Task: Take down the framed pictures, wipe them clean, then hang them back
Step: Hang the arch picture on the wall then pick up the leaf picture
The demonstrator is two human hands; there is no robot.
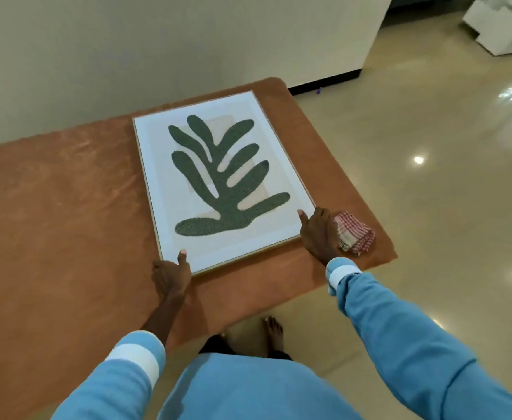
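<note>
Your left hand (170, 275) grips the near edge of the framed picture (224, 183), thumb on top | your right hand (317, 234) grips its near right corner | picture flat on orange surface (66, 192) | checked cloth (355, 236) beside right hand

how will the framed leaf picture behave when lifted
Probably stiff: the framed picture lies flat, edges straight. Likely unwieldy: it is broad, left hand and right hand each gripping a near corner. Thin frame, so possibly fragile.
</note>
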